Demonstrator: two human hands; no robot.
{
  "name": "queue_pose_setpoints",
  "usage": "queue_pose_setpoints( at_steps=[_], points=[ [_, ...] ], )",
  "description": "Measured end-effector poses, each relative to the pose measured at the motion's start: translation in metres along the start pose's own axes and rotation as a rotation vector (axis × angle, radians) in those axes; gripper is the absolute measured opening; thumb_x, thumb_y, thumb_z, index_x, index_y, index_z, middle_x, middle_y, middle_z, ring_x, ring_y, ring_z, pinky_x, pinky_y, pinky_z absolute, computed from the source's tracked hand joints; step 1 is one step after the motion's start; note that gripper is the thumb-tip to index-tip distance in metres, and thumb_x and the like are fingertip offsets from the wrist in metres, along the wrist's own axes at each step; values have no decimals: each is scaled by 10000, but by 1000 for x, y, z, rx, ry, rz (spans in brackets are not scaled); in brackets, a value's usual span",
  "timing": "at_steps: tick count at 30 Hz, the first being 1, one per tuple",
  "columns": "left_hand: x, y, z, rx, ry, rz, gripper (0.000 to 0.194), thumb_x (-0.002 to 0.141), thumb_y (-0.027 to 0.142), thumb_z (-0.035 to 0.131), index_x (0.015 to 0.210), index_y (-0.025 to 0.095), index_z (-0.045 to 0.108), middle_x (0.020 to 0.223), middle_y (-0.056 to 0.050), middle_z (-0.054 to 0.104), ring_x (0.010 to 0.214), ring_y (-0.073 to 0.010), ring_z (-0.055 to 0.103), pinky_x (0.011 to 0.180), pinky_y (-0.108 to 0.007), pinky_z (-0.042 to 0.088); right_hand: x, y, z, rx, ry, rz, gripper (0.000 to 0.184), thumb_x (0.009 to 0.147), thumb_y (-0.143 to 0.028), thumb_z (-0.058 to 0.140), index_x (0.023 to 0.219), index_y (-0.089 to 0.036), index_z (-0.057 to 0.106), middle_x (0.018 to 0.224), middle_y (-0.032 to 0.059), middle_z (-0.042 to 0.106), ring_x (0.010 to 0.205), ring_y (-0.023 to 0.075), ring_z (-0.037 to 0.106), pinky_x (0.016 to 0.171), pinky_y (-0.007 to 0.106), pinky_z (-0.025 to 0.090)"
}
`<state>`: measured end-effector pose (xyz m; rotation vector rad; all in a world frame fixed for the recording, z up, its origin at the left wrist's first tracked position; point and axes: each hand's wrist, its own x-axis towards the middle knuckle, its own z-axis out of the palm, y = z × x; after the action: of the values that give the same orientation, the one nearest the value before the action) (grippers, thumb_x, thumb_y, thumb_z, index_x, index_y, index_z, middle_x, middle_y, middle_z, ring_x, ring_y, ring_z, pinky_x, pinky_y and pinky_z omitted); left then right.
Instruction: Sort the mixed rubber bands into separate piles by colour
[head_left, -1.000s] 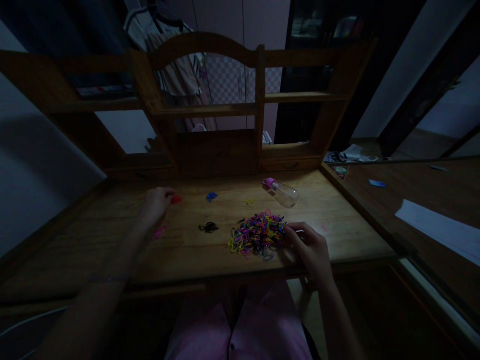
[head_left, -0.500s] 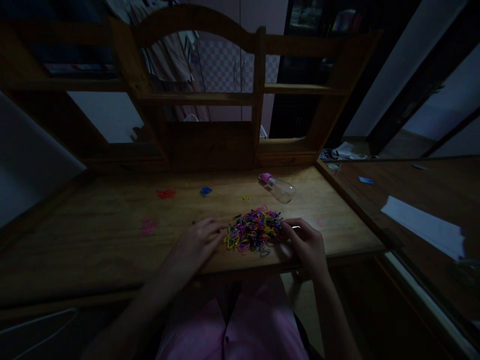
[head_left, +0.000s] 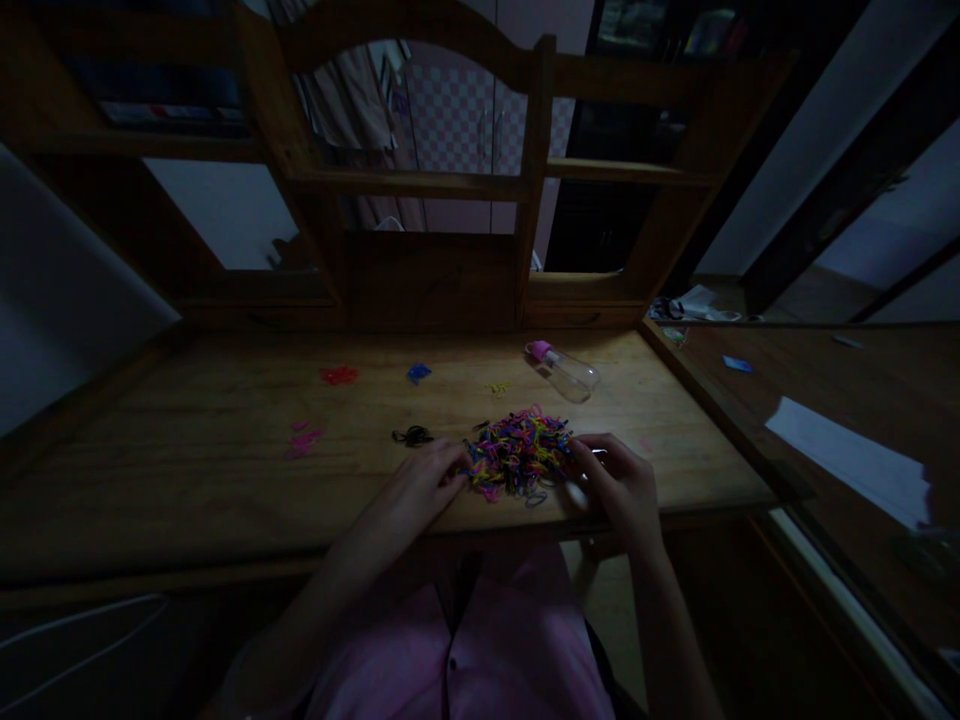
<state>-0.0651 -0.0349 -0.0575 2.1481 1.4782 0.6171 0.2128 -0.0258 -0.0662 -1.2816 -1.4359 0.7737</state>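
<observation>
Clock datum: centre of the mixed pile, 12 pointing away from the wearer across the wooden desk.
Mixed pile: small loops in pink, yellow, blue, black and red, heaped near the front edge of the desk, between the two hands; a few lie loose at its 6 o'clock rim.
Left hand: the left hand rests low at 8 o'clock, fingertips at the rim of the pile, fingers bent; whether a loop is pinched cannot be told.
Right hand: the right hand is at 4 o'clock, thumb and forefinger curled in at the pile; cannot tell whether they grip anything (a small bright glint shows by the fingers, nature unclear).
Black group: black loops at 9 o'clock, just beyond the left hand.
Pink group: pink loops, also 9 o'clock, farther out.
Red group: red loops at 10 o'clock.
Blue group: blue loops at 10 o'clock, closer in than the red.
Yellow group: yellow pieces at 11 o'clock, few, spread thin.
Bottle: clear bottle with a pink top, lying on its side at 1 o'clock.
Side surface: white paper at 3 o'clock.
</observation>
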Motion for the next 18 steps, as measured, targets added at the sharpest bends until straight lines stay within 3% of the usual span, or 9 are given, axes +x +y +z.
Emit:
queue_pose_setpoints(
  at_steps=[5,10,18],
  points=[
    [2,5,-5,-22,-20,-64,139,826,164,575,934,193,658,953,-49,679,866,-202,627,784,-318,486,0,2,0,-2,-8,10,212,867,-398,654,883,-196,716,892,48,711,801,196,665,694,287,520],
    [3,9,-9,-118,28,-152,149,839,251,593,963,211,666,958,-43,709,867,-207,666,757,-315,519,0,3,1,15,-2,25,213,862,-404,660,871,-198,712,880,43,712,788,194,671,682,282,524],
    [5,13,-18,-278,120,-226,284,808,202,584,1075,216,679,984,-47,730,903,-198,696,789,-314,568,0,2,1,3,1,10,220,865,-406,653,866,-194,712,884,48,708,784,193,665,684,285,525]
  ],
)
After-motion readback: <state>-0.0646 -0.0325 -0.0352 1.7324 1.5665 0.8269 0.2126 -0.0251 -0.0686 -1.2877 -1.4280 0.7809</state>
